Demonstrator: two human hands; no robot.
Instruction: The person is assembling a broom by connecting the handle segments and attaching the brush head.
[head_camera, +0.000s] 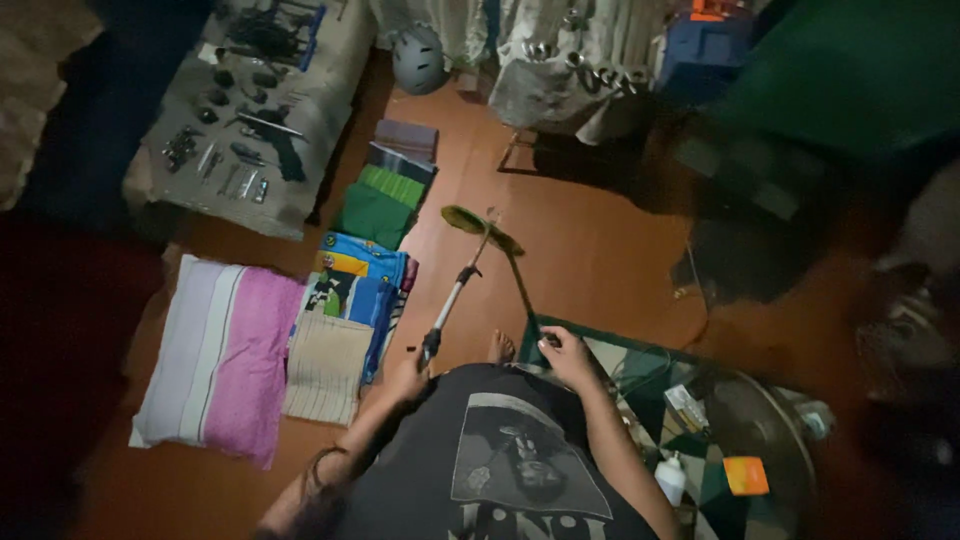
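My left hand (410, 378) grips the black lower end of a silver pole (455, 295). The pole slants up and away to a flat green head (480, 226) that rests on the brown floor. My right hand (565, 355) is closed on a thin dark rod (522, 290) that runs to the same green head. Both hands are just in front of my dark printed shirt. A bare foot (500, 347) shows between them.
A pink and white pillow (220, 360) lies to the left. Beside it are a striped cloth (325, 365) and a row of folded cloths (375, 215). A mat with tools (250, 120) and a grey helmet (418, 60) lie farther away. A patterned mat (640, 370), white bottle (670, 478) and orange packet (746, 475) lie to the right.
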